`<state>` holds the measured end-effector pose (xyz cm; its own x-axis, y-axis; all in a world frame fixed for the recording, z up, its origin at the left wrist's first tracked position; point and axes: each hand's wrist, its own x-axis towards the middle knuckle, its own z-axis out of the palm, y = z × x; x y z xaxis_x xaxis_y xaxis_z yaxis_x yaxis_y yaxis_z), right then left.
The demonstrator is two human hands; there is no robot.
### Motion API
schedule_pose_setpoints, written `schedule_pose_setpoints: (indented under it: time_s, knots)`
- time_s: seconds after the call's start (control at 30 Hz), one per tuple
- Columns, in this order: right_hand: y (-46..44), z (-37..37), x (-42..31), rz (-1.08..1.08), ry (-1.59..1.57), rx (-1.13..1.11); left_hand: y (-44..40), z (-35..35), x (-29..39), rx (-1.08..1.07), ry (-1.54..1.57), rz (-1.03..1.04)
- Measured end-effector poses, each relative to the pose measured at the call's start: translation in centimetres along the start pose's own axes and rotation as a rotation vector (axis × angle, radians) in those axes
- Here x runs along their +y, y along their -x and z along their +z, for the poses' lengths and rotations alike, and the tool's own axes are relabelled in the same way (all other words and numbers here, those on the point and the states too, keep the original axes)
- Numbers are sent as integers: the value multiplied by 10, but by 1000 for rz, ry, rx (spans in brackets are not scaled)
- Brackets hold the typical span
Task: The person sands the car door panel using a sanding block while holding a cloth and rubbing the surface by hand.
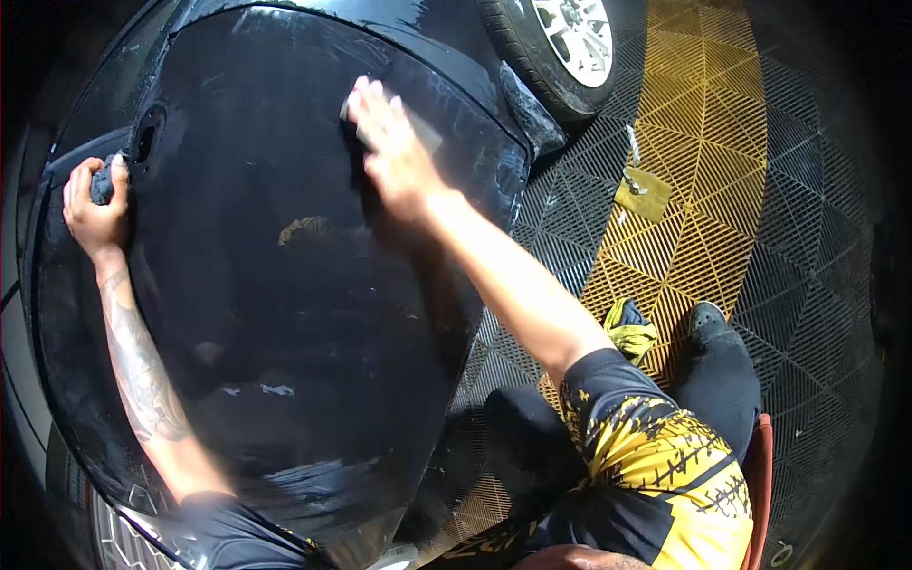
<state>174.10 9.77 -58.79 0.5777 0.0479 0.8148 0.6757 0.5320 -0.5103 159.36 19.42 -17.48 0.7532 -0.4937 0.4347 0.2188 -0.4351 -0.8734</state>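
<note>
A dark car door panel (285, 285) fills the middle, with a tan scuffed patch and pale smears. At its left edge, below the handle recess, my left hand (97, 211) is closed around a dark blue-grey lump, perhaps a crumpled cloth (103, 183). On the upper right of the panel lies my right hand (397, 161), fingers stretched out and slightly blurred. It presses on a flat greyish pad (427, 133). The pad's edge shows beside the fingers; most of it is hidden under the palm, so its kind is unclear.
A wheel (560, 47) stands at the top, right of the panel. On the black and yellow grid floor (708, 190) lie a yellowish square piece (644, 195) and a crumpled yellow and dark cloth (629, 332). A red seat edge (759, 475) shows behind my leg.
</note>
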Motion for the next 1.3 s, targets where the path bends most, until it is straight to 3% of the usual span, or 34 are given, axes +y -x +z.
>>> schedule_pose_setpoints:
  time_s: [0.13, 0.27, 0.37, 0.47, 0.6, 0.67, 0.73, 0.77, 0.87, 0.93, 1.0, 1.07, 1.13, 1.3]
  knots:
    - [14, 9, -13, 87, -157, 88, 3, 3, -9, -40, -6, -22]
    - [42, 5, -16, 67, -61, -125, 1, 7, -13, -51, -38, -17]
    - [-7, -17, 27, 71, -86, 93, 2, 3, -8, -64, -52, -35]
    - [-8, -18, 32, 88, -208, 128, 2, 5, -9, -29, -24, -21]
    - [61, -1, -7, 118, -176, -122, 1, 4, -1, 1, -6, -35]
    - [45, -10, 22, 36, -107, -43, 0, 3, 2, -10, -9, -39]
    - [11, -29, 50, 104, -161, 103, -3, 0, 10, -15, 11, -39]
    - [-10, -43, 70, 200, -340, 144, 1, -5, 8, -12, 7, -51]
    - [39, -71, 106, 33, 383, 404, -4, -6, 16, -34, 47, -58]
    - [42, -99, 90, 100, 444, 514, -4, -10, 25, 4, 52, -32]
    - [18, -121, 97, -241, 528, 605, -6, -11, 29, 46, 98, -14]
    - [-11, -148, 101, -310, 579, 605, -7, -18, 33, -33, 59, -71]
    - [-41, -192, 119, -253, 615, 450, -11, -23, 40, -60, 89, -97]
    - [-56, -333, 146, -43, 716, -304, -8, -24, 33, -47, 322, -315]
